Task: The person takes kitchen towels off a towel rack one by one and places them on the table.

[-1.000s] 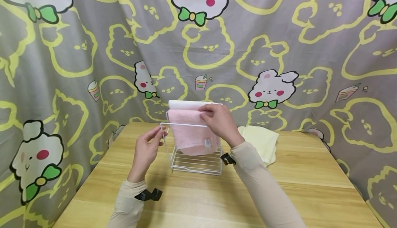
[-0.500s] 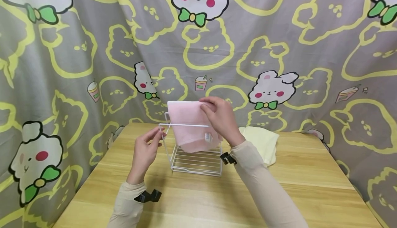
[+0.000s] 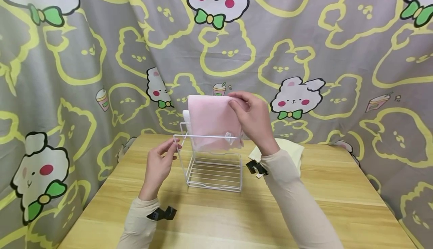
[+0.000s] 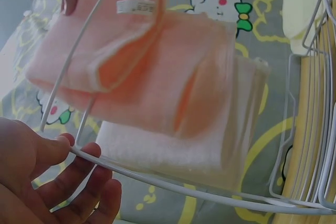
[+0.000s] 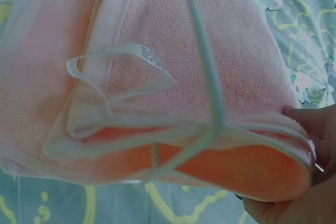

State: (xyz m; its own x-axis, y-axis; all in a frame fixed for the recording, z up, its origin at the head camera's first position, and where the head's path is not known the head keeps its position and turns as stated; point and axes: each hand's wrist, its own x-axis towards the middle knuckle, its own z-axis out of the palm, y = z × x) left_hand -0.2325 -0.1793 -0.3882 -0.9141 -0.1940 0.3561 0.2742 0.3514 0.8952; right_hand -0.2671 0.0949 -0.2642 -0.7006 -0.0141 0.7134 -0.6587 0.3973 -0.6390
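A white wire rack [image 3: 214,184] stands on the table. My left hand [image 3: 159,168] pinches its upper left corner between thumb and fingers, as the left wrist view also shows at the wire frame [image 4: 173,186]. With thumb and fingertips my right hand [image 3: 253,121] grips the upper right corner of a folded pink towel [image 3: 213,119], raised above the rack floor behind the top front wire. The towel's tag [image 5: 152,59] hangs loose. Behind it, in the left wrist view, are another pink towel layer [image 4: 184,51] and a folded white towel [image 4: 163,150].
A pale yellow folded cloth [image 3: 292,151] lies on the wooden table [image 3: 216,219], right of the rack and partly behind my right forearm. Behind the table hangs a grey curtain [image 3: 236,72] with cartoon prints.
My right hand has moved up and slightly right, lifting the pink towel higher above the rack floor. The left hand has stayed at the rack's corner.
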